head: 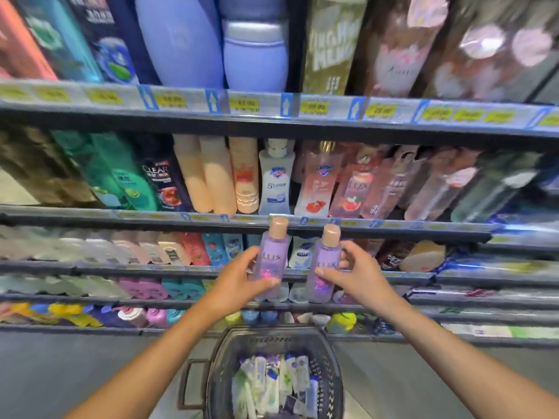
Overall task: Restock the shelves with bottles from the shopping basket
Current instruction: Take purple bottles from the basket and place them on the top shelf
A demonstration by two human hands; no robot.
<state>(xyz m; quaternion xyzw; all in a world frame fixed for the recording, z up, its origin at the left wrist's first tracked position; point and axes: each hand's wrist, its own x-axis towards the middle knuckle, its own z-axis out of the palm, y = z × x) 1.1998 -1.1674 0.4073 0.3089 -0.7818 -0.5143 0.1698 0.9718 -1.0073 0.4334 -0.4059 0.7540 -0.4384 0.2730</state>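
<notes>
While one purple bottle [266,261] is gripped in the left hand [239,279] and another [322,267] in the right hand [358,275], both raised above the basket [211,373], shelving is judged underway; a gap must be found.

Before you the shelves [272,124] rise in tiers, yellow price tags [243,103] along their front edges, crowded with upright bottles [276,182] and pink packs [393,189], and the grey floor [60,373] at your feet carries the dark shopping basket [272,332] holding small bottles [272,385].
</notes>
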